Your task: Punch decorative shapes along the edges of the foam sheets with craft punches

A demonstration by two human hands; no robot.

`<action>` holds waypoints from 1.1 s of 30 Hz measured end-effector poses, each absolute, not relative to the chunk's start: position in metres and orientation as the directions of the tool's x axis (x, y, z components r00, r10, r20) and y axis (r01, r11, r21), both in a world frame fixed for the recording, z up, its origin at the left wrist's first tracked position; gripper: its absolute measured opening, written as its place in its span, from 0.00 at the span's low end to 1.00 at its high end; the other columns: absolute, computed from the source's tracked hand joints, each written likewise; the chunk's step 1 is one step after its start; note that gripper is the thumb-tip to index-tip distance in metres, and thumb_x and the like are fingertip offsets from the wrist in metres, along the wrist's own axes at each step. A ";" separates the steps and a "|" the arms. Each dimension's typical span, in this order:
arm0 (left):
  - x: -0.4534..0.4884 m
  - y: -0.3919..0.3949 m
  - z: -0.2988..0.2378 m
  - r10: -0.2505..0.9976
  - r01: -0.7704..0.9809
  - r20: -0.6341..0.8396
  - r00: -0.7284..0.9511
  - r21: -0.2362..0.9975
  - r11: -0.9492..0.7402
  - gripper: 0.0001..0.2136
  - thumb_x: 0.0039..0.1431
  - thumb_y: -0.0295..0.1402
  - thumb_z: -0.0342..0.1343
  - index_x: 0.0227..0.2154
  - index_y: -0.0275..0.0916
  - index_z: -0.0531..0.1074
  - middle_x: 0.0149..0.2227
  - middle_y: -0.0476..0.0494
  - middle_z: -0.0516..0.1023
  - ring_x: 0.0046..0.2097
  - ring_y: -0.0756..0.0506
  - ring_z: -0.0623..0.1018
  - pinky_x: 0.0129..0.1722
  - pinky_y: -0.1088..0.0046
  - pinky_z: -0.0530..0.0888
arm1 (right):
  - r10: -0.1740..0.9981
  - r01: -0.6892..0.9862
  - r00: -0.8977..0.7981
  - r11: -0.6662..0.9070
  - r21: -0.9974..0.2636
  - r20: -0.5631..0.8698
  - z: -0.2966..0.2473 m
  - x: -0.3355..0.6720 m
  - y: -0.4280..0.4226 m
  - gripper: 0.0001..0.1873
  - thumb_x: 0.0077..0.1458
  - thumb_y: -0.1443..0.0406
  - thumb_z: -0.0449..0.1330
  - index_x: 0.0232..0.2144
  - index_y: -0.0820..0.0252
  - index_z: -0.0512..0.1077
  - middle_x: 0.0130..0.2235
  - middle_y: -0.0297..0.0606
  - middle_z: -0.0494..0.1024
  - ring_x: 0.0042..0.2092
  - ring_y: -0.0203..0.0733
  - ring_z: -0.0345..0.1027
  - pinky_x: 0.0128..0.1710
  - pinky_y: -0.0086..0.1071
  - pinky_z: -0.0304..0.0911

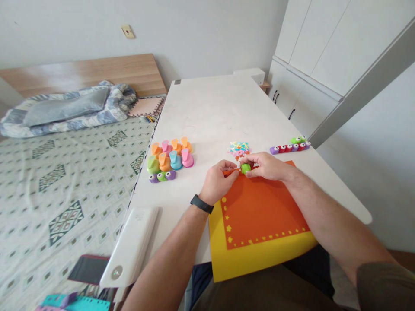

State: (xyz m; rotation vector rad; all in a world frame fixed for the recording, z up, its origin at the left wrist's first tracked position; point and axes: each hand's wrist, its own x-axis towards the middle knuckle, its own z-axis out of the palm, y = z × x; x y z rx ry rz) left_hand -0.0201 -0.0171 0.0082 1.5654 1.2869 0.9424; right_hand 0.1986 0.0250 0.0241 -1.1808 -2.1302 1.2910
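Note:
A sheet of orange paper (266, 207) lies over a larger yellow sheet (233, 264) at the near end of the table. Small shaped holes run along its left and near edges, with yellow showing through. At the far edge my right hand (269, 166) grips a small green craft punch (245, 168) between thumb and fingers. Close beside it, my left hand (219, 179) pinches the far edge of the orange paper near the corner. The punch's slot is hidden. Just beyond the hands lies a pile of colourful paper cutouts (239, 148).
Larger lever punches (164, 162) and small punches (161, 176) stand in rows on the left. More small punches (292, 147) line up on the right. A long white device (131, 246) lies along the left table edge (129, 198), near a bed.

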 end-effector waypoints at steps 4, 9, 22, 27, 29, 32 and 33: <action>-0.021 -0.017 0.007 0.985 0.357 0.030 0.172 0.930 -0.090 0.10 0.58 0.36 0.62 0.40 0.39 0.75 0.37 0.44 0.84 0.37 0.46 0.82 0.36 0.73 0.75 | 0.819 0.466 -0.567 0.225 -0.856 -0.093 0.023 0.199 0.026 0.17 0.49 0.63 0.67 0.43 0.59 0.77 0.35 0.35 0.79 0.36 0.41 0.72 0.38 0.33 0.64; -0.021 -0.017 0.006 0.981 0.335 0.037 0.188 0.937 -0.099 0.10 0.58 0.35 0.62 0.41 0.39 0.74 0.39 0.43 0.84 0.39 0.46 0.83 0.38 0.73 0.77 | 0.818 0.473 -0.568 0.228 -0.851 -0.096 0.022 0.199 0.026 0.17 0.49 0.62 0.67 0.43 0.59 0.77 0.35 0.35 0.79 0.36 0.41 0.71 0.37 0.33 0.64; -0.024 -0.017 0.009 0.973 0.376 0.038 0.227 0.918 -0.123 0.15 0.55 0.35 0.64 0.45 0.39 0.74 0.42 0.41 0.83 0.44 0.45 0.83 0.48 0.67 0.79 | 0.797 0.486 -0.600 0.299 -0.821 -0.064 0.021 0.198 0.025 0.16 0.51 0.63 0.66 0.43 0.58 0.76 0.37 0.35 0.80 0.37 0.41 0.72 0.40 0.33 0.64; -0.026 -0.016 0.004 0.976 0.417 0.022 0.217 0.902 -0.113 0.10 0.57 0.34 0.61 0.42 0.40 0.76 0.39 0.43 0.84 0.42 0.45 0.83 0.45 0.67 0.80 | 0.789 0.497 -0.611 0.329 -0.803 -0.055 0.019 0.196 0.024 0.16 0.50 0.64 0.66 0.43 0.59 0.76 0.37 0.35 0.79 0.37 0.41 0.71 0.41 0.33 0.64; -0.025 -0.016 0.004 0.977 0.409 0.030 0.211 0.905 -0.116 0.09 0.58 0.34 0.61 0.41 0.40 0.76 0.38 0.44 0.84 0.41 0.45 0.83 0.44 0.69 0.80 | 0.784 0.493 -0.620 0.344 -0.799 -0.046 0.020 0.195 0.024 0.16 0.51 0.64 0.66 0.43 0.59 0.76 0.37 0.35 0.80 0.38 0.42 0.71 0.42 0.33 0.64; -0.024 -0.016 0.004 0.979 0.391 0.036 0.200 0.913 -0.113 0.09 0.57 0.34 0.62 0.41 0.40 0.76 0.38 0.44 0.84 0.41 0.45 0.83 0.43 0.69 0.80 | 0.776 0.483 -0.629 0.351 -0.802 -0.039 0.021 0.195 0.023 0.16 0.52 0.64 0.65 0.45 0.58 0.75 0.39 0.36 0.80 0.39 0.42 0.72 0.43 0.34 0.64; -0.024 -0.016 0.004 0.980 0.385 0.034 0.194 0.917 -0.108 0.09 0.57 0.34 0.62 0.40 0.40 0.76 0.38 0.43 0.84 0.41 0.45 0.84 0.43 0.70 0.80 | 0.773 0.476 -0.633 0.349 -0.807 -0.039 0.022 0.195 0.023 0.16 0.52 0.64 0.65 0.45 0.58 0.75 0.39 0.36 0.80 0.40 0.43 0.72 0.44 0.34 0.64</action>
